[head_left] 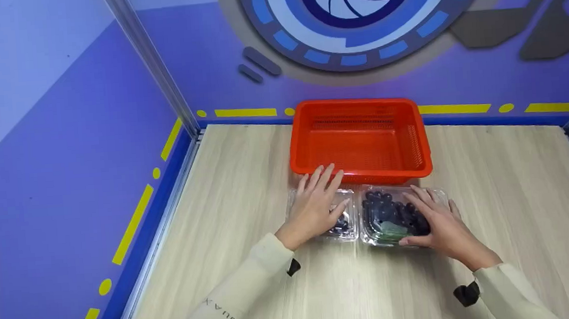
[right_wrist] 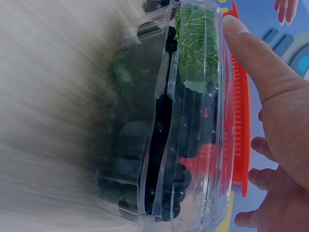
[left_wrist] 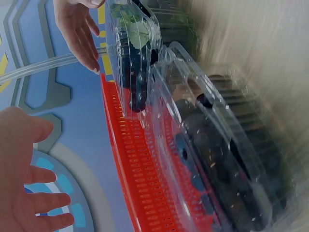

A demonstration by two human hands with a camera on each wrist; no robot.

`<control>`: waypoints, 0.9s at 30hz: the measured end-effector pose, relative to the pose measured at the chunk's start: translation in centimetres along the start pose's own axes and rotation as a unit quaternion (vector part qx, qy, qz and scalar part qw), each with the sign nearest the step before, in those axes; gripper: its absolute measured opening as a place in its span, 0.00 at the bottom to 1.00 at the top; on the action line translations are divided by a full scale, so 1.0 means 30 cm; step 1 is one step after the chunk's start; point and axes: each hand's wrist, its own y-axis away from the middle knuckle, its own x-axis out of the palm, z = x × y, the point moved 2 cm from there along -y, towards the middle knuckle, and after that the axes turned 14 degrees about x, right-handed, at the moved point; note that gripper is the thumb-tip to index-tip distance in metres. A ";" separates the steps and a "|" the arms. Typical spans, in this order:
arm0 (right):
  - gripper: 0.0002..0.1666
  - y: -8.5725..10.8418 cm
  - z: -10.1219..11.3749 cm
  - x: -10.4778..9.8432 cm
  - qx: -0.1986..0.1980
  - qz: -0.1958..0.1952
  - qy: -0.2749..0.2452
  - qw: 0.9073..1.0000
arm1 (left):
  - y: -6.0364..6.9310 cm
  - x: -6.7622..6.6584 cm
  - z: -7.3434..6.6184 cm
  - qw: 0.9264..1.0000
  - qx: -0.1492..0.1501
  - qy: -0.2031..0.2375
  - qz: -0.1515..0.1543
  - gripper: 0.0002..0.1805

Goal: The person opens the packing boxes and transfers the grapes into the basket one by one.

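Two clear plastic clamshell boxes lie side by side, lids down. Dark round fruit, like grapes, and a green sprig fill the right box [head_left: 386,222]. The left box [left_wrist: 212,150] also contains dark round fruit, partly hidden from the head by my left hand [head_left: 313,210]. That hand is over the left box with its fingers spread; the left wrist view shows it apart from the lid. My right hand [head_left: 442,226] spans the right end of the right box, fingers loosely bent and thumb [right_wrist: 251,46] by the lid's corner. Whether the thumb touches the plastic is unclear.
Directly behind both boxes stands a red perforated plastic basket [head_left: 358,147], with nothing visible inside. The light wooden tabletop [head_left: 237,198] meets blue printed panels [head_left: 238,72] at the back and left. A metal post [head_left: 157,63] marks the left rear corner.
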 end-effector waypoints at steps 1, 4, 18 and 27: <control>0.66 0.001 -0.002 0.001 -0.002 -0.001 0.000 1.000 | -0.001 0.002 -0.002 1.000 -0.002 0.003 0.001 0.37; 0.66 0.003 -0.005 0.005 -0.006 -0.005 0.001 1.000 | -0.003 0.008 -0.010 1.000 -0.004 0.009 0.001 0.36; 0.69 0.003 -0.027 0.042 -0.017 -0.008 0.020 1.000 | 0.009 0.023 -0.046 0.999 -0.004 0.035 -0.019 0.28; 0.69 0.006 -0.033 0.045 -0.016 -0.013 0.022 1.000 | 0.019 0.035 -0.064 0.999 -0.007 0.042 -0.034 0.26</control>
